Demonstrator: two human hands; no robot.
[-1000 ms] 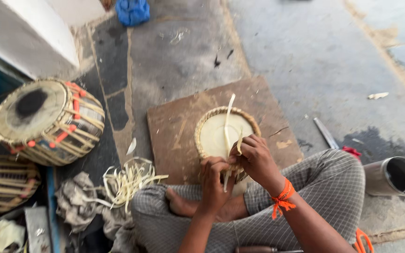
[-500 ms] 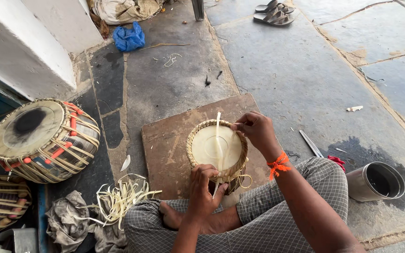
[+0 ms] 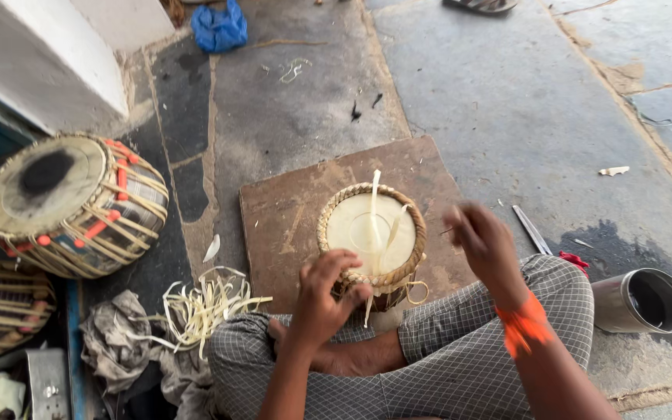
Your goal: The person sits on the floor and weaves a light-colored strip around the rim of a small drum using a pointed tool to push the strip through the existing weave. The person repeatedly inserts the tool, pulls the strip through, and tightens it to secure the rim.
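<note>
Centre of frame: small drum (image 3: 372, 233) on a brown board (image 3: 289, 210), pale strips crossing its skin. My left hand (image 3: 327, 295) grips its near rim, fingers curled. My right hand (image 3: 485, 243), blurred at centre right; I cannot tell its grip. Finished drum (image 3: 71, 204) at left.

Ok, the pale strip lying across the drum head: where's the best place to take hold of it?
Probably its free upper end. The pale strip runs from the woven rim up past the far edge of the small drum, so the tip stands clear. Come in from the far side, pinching its flat faces; the left hand already steadies the near rim.
</note>
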